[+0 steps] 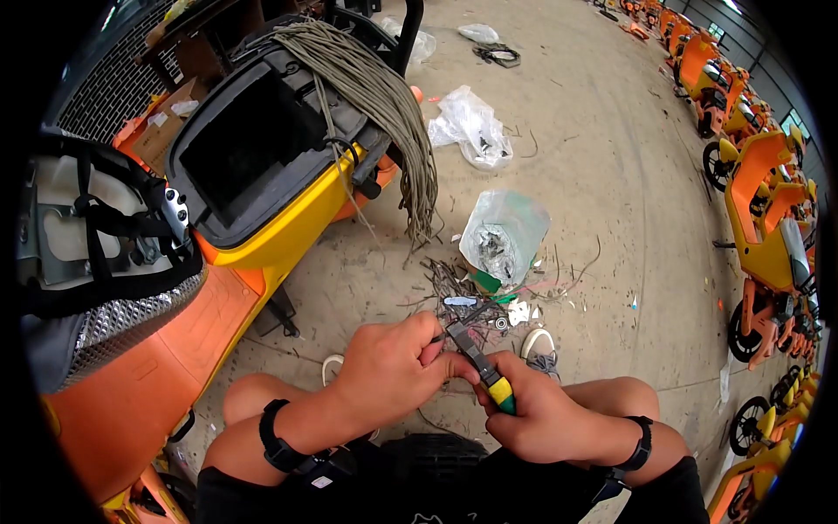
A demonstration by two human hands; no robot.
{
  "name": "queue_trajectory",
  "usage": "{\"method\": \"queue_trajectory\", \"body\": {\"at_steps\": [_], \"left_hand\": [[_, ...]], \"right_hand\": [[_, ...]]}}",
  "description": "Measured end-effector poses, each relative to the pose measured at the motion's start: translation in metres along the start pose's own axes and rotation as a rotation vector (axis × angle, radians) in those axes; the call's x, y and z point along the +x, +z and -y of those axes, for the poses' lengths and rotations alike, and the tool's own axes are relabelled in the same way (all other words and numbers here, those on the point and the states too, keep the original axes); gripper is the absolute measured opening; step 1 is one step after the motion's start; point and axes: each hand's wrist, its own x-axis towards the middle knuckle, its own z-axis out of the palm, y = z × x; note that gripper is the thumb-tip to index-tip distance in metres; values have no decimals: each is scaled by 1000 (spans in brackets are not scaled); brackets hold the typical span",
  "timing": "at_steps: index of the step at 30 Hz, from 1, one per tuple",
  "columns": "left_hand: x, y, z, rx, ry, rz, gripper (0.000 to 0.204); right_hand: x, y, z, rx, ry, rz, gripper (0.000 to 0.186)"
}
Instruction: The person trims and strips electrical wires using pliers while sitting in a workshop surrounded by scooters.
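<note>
My right hand (541,410) is wrapped round a hand tool with a dark grey body (476,356) and a yellow and green handle end; I cannot tell its exact kind. Close by, my left hand (388,371) is closed, its thumb near the tool's side. What its fingers hold, if anything, is hidden. A thin dark strand (476,313) shows beyond the tool's head. Below both hands, on the floor, lies a pile of dark cable scraps (443,281), with white bits and a small ring-shaped part (500,323) beside it.
A clear plastic bag (515,218) stands behind the scraps; another crumpled bag (476,131) lies farther off. At left is a yellow and orange vehicle with an open black box (253,144) and a bundle of grey cable (367,79) over it. Orange scooters (759,210) line the right.
</note>
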Motion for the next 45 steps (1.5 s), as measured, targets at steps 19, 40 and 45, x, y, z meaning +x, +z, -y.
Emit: {"method": "queue_trajectory", "body": {"at_steps": [19, 40, 45], "left_hand": [[7, 29, 14, -269, -217, -111, 40], [6, 14, 30, -439, -308, 271, 24], [6, 8, 30, -447, -298, 289, 27]], "right_hand": [[11, 17, -12, 459, 106, -63, 35], [21, 0, -21, -219, -75, -155, 45], [17, -2, -7, -131, -4, -91, 49]]}}
